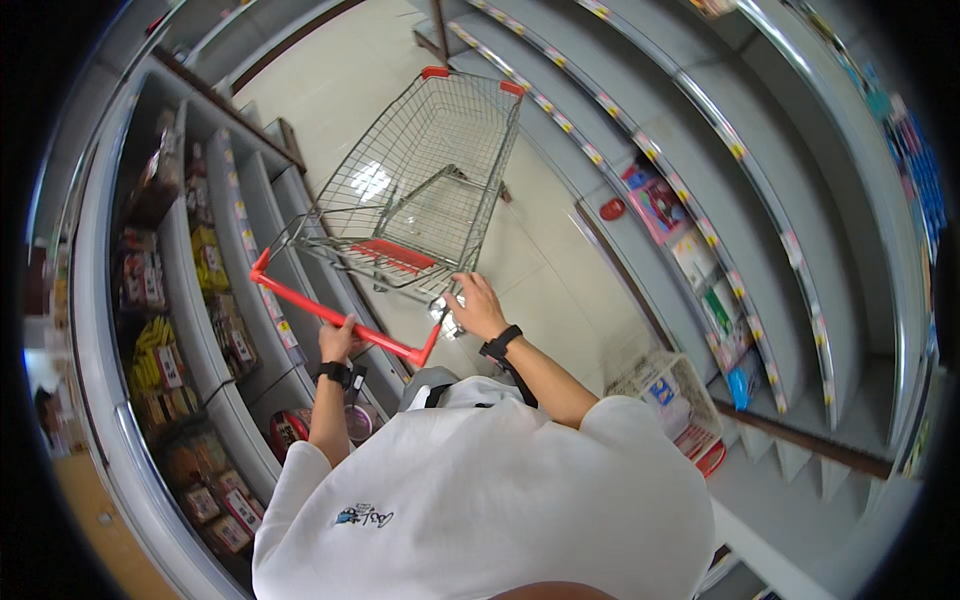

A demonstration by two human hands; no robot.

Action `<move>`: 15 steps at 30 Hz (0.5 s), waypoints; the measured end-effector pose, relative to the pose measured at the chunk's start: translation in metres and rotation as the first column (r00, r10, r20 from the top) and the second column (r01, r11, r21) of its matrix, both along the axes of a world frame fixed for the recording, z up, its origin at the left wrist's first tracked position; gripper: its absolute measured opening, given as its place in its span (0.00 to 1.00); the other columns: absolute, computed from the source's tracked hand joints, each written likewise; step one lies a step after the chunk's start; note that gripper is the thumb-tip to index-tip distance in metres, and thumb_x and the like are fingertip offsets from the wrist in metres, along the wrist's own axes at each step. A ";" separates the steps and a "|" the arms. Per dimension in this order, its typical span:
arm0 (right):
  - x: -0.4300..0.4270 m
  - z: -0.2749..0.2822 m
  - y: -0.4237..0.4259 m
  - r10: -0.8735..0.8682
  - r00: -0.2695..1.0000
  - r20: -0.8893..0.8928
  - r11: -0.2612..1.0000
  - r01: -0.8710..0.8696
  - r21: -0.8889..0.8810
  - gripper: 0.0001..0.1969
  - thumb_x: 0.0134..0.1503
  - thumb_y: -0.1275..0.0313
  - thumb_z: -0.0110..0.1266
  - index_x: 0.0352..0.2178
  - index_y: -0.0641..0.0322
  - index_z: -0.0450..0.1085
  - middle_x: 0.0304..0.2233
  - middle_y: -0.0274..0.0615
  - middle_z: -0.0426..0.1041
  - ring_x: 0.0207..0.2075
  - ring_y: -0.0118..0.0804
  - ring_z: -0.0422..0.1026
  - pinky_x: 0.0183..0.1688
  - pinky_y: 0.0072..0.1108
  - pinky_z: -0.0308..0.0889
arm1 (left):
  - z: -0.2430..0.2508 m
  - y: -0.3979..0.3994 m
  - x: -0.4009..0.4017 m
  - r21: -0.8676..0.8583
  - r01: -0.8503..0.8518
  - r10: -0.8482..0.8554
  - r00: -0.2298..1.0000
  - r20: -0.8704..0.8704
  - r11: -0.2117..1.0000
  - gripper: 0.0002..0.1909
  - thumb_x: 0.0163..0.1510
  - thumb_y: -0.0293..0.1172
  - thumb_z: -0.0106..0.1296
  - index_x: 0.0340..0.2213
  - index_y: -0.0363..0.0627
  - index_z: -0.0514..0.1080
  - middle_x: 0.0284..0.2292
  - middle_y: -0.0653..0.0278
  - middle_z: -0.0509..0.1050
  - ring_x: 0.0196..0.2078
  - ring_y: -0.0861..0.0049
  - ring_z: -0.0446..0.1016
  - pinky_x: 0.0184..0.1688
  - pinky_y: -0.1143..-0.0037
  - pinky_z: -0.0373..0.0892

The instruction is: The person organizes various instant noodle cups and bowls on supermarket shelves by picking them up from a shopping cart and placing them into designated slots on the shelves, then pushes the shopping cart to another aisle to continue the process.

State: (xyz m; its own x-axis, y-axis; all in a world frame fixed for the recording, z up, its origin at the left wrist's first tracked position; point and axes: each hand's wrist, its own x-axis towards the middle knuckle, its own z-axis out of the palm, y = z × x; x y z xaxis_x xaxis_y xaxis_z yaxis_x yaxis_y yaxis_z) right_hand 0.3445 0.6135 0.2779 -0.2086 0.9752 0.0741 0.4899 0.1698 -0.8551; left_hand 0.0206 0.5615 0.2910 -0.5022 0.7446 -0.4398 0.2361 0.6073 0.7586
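A wire shopping cart point(420, 180) with red corner caps stands before me in the aisle, its basket bare. My left hand point(337, 341) is wrapped around its red handlebar point(307, 300), left of the bar's right end. Over the cart's rear right corner is my right hand point(478, 309). Its fingers are extended, with the thumb apart, at the metal rim; whether they press on the wire is hard to tell. A red flap point(394, 255) lies at the back of the basket. Both wrists wear black bands.
Grey shelves point(720, 225) with price strips line the right, carrying a few packaged goods point(660, 206). Packaged foods point(169, 352) fill parts of the left shelves. A plastic basket point(667, 390) stands low by my right side. Glossy floor tiles point(555, 300) run beneath the cart.
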 end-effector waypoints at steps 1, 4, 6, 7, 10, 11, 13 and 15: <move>0.000 0.012 0.009 -0.025 0.999 -0.021 0.999 0.026 0.047 0.18 0.49 0.63 0.53 0.39 0.64 0.66 0.36 0.50 0.66 0.41 0.50 0.65 0.43 0.34 0.62 | 0.024 0.014 0.027 0.005 -0.024 0.024 0.996 0.082 1.000 0.18 0.51 0.39 0.53 0.23 0.30 0.69 0.18 0.55 0.73 0.15 0.71 0.73 0.16 0.74 0.71; -0.007 0.043 0.025 0.047 0.997 0.058 0.984 -0.056 0.166 0.17 0.48 0.64 0.55 0.37 0.62 0.68 0.37 0.45 0.67 0.41 0.47 0.64 0.43 0.33 0.60 | 0.055 0.040 0.038 -0.213 0.195 -0.233 0.957 -0.174 0.958 0.19 0.50 0.41 0.55 0.26 0.31 0.69 0.18 0.56 0.73 0.13 0.68 0.72 0.16 0.73 0.68; -0.015 0.056 0.035 0.094 0.989 0.114 0.969 -0.117 0.216 0.17 0.48 0.63 0.55 0.37 0.62 0.68 0.38 0.45 0.67 0.42 0.46 0.64 0.44 0.33 0.59 | 0.062 0.057 0.030 -0.075 0.269 -0.275 0.871 -0.407 0.960 0.19 0.48 0.41 0.56 0.27 0.33 0.69 0.19 0.55 0.72 0.18 0.65 0.72 0.21 0.71 0.69; -0.019 0.059 0.042 0.124 0.969 0.214 0.950 -0.178 0.258 0.18 0.47 0.63 0.55 0.38 0.62 0.67 0.38 0.45 0.67 0.43 0.45 0.64 0.45 0.33 0.58 | 0.063 0.065 0.026 0.019 0.377 -0.284 0.729 -0.623 0.926 0.19 0.46 0.42 0.58 0.27 0.35 0.69 0.20 0.54 0.71 0.22 0.61 0.72 0.26 0.69 0.69; -0.040 0.052 0.066 0.213 0.909 0.359 0.928 -0.303 0.216 0.21 0.46 0.62 0.56 0.41 0.60 0.66 0.39 0.46 0.67 0.44 0.44 0.63 0.47 0.35 0.56 | 0.076 0.102 -0.006 -0.044 0.643 -0.365 0.375 -0.852 0.764 0.23 0.39 0.48 0.60 0.29 0.40 0.69 0.31 0.54 0.67 0.38 0.60 0.65 0.40 0.66 0.63; -0.050 0.046 0.076 0.261 0.885 0.386 0.935 -0.331 0.127 0.23 0.45 0.61 0.57 0.42 0.59 0.65 0.38 0.47 0.67 0.45 0.44 0.63 0.48 0.35 0.55 | 0.077 0.117 -0.020 -0.073 0.718 -0.364 0.260 -0.895 0.692 0.23 0.39 0.49 0.60 0.29 0.41 0.70 0.31 0.55 0.67 0.38 0.61 0.65 0.40 0.66 0.63; -0.062 0.034 0.097 0.218 0.846 0.486 0.937 -0.321 0.140 0.24 0.43 0.63 0.57 0.42 0.60 0.65 0.36 0.44 0.69 0.42 0.44 0.65 0.45 0.35 0.57 | 0.047 0.126 -0.068 -0.177 0.718 -0.475 0.236 -0.848 0.673 0.23 0.38 0.50 0.59 0.29 0.44 0.70 0.30 0.57 0.69 0.38 0.62 0.67 0.41 0.66 0.62; -0.071 0.025 0.137 0.159 0.804 0.573 0.938 -0.304 0.167 0.17 0.41 0.65 0.58 0.34 0.58 0.68 0.29 0.41 0.71 0.37 0.44 0.69 0.39 0.35 0.59 | 0.026 0.151 -0.099 -0.287 0.617 -0.548 0.284 -0.787 0.732 0.20 0.39 0.47 0.58 0.29 0.46 0.71 0.29 0.59 0.71 0.37 0.63 0.69 0.42 0.66 0.64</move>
State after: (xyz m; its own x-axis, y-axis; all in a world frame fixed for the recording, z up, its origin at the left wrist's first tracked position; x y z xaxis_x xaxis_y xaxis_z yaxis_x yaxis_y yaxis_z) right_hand 0.2735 0.7505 0.3030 -0.5021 0.8587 0.1028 0.7791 0.5008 -0.3771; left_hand -0.0784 0.7128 0.3169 -0.0055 0.9982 -0.0590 0.9985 0.0087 0.0539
